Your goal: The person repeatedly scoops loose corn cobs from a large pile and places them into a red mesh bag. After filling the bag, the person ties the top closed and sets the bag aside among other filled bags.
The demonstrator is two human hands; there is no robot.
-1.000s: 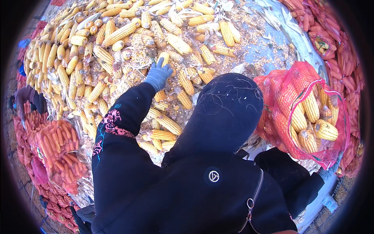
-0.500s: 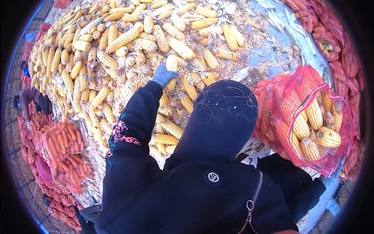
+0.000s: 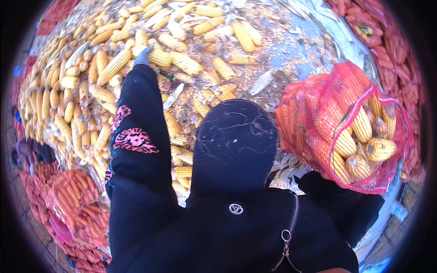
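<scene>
One left hand (image 3: 143,56), in a grey-blue glove, reaches far over the heap of corn cobs (image 3: 102,98), its arm extended. Fingers point away from the body, at or just beside a yellow cob (image 3: 160,58) on the upper part of the heap. Contact likely; whether the fingers are closed around this cob cannot be told, as the glove is small and partly blurred.

Right hand: hidden from view; state cannot be told. The right sleeve (image 3: 343,204) runs below a red mesh bag (image 3: 302,116).

Bag: mouth open, facing lower right; several yellow cobs (image 3: 381,149) visible inside. Position: right of a rounded black-clothed form (image 3: 234,141) bearing dry strands.

Surroundings: a pale husk (image 3: 263,82) between heap and bag; loose kernels scattered over a blue-grey sheet (image 3: 296,22); filled red bags (image 3: 75,191) at left, more along the right edge.
</scene>
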